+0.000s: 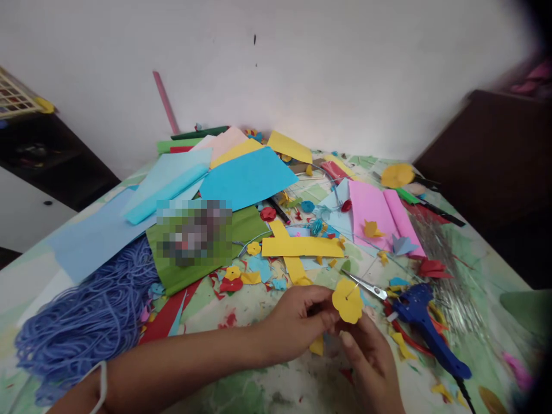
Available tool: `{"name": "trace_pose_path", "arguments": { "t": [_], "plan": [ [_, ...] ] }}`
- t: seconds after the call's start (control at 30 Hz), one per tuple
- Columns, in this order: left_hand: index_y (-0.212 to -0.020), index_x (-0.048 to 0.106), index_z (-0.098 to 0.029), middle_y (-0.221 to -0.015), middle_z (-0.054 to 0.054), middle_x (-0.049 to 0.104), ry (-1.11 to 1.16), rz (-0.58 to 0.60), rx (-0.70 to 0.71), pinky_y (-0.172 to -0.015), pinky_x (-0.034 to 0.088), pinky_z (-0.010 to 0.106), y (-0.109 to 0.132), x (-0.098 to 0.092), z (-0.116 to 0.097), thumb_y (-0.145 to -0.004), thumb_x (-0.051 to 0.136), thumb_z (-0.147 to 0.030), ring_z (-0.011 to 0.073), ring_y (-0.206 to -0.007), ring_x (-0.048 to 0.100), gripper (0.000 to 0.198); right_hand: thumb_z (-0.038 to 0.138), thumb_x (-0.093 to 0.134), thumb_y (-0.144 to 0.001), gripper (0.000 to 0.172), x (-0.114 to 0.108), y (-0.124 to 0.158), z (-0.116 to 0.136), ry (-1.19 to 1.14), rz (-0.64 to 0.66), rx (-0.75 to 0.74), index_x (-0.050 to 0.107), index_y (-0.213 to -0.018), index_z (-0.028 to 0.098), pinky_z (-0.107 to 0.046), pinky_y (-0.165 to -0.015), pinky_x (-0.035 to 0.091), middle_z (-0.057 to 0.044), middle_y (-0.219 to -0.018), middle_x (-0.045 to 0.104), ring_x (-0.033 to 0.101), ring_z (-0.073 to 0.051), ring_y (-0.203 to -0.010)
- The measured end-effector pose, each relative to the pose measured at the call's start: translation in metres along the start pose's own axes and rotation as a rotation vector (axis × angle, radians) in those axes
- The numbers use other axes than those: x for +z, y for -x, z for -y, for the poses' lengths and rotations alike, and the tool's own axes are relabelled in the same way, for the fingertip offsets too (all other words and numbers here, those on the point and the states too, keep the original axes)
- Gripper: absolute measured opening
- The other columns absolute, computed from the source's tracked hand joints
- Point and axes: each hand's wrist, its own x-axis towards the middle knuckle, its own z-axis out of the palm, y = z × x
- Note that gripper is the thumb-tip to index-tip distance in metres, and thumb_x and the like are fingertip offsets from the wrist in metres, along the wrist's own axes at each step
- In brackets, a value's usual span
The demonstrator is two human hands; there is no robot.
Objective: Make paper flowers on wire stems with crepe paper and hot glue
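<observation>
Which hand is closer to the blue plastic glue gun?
Right. The right hand sits just left of the blue plastic glue gun; the left hand is farther left, past the yellow paper flower both hands pinch.

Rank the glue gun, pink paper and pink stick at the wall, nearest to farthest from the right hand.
1. glue gun, just right of the right hand.
2. pink paper, farther back.
3. pink stick, against the far wall.
</observation>
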Motion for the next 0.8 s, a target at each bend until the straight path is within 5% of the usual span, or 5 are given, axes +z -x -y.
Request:
{"name": "trace_pose_path", "arguments": {
  "t": [0.23,0.4,0.53,0.7,0.8],
  "plan": [
    [-0.096,0.065,-0.018,-0.085,0.003,0.066,-0.551,0.004,0.182,-0.074,0.042,0.021,0.003,-0.002,-0.005,-0.085,0.044,-0.018,0.0136,-0.08,0.057,0.024,0.036,0.068,-0.071,0.024,0.031,-0.004,0.009,-0.344,-0.102,0.149,0.068,-0.09,0.021,-0.032,-0.077,0.049,-0.005,-0.087,0.068,0.062,-0.019,-0.08],
    [-0.131,0.043,-0.024,-0.088,0.004,0.068,-0.843,0.041,0.155,-0.073,0.045,0.025,0.006,-0.005,0.002,-0.088,0.038,-0.024,0.0153,-0.079,0.061,0.044,0.037,0.07,-0.069,0.021,0.038,-0.015,0.017,-0.567,-0.237,0.2,0.066,-0.079,0.018,-0.026,-0.066,0.045,-0.002,-0.071,0.063,0.055,-0.013,-0.065],
    [-0.139,0.03,-0.024,-0.076,0.003,0.068,-1.105,0.034,0.128,-0.065,0.047,0.025,0.009,-0.005,0.006,-0.089,0.032,-0.026,0.0162,-0.068,0.061,0.05,0.038,0.068,-0.072,0.021,0.017,-0.028,0.031,-0.527,-0.397,0.062,0.064,-0.071,0.018,-0.023,-0.067,0.041,0.001,-0.068,0.057,0.048,-0.011,-0.066],
    [-0.127,0.049,-0.028,-0.108,0.006,0.067,-1.278,0.189,0.058,-0.082,0.047,0.03,0.009,-0.008,-0.002,-0.084,0.032,-0.015,0.0196,-0.096,0.062,0.049,0.034,0.062,-0.078,0.019,-0.023,-0.044,0.065,-0.538,-0.469,-0.168,0.06,-0.068,0.018,-0.022,-0.066,0.038,0.001,-0.07,0.052,0.044,-0.01,-0.066],
    [-0.12,0.056,-0.026,-0.11,0.008,0.066,-1.358,0.178,-0.021,-0.086,0.046,0.037,0.007,-0.012,-0.01,-0.079,0.031,-0.009,0.0217,-0.099,0.061,0.052,0.033,0.062,-0.077,0.017,-0.035,-0.048,0.079,-0.614,-0.496,-0.239,0.059,-0.069,0.018,-0.022,-0.063,0.038,0.001,-0.071,0.051,0.044,-0.01,-0.065]
  ]
}}
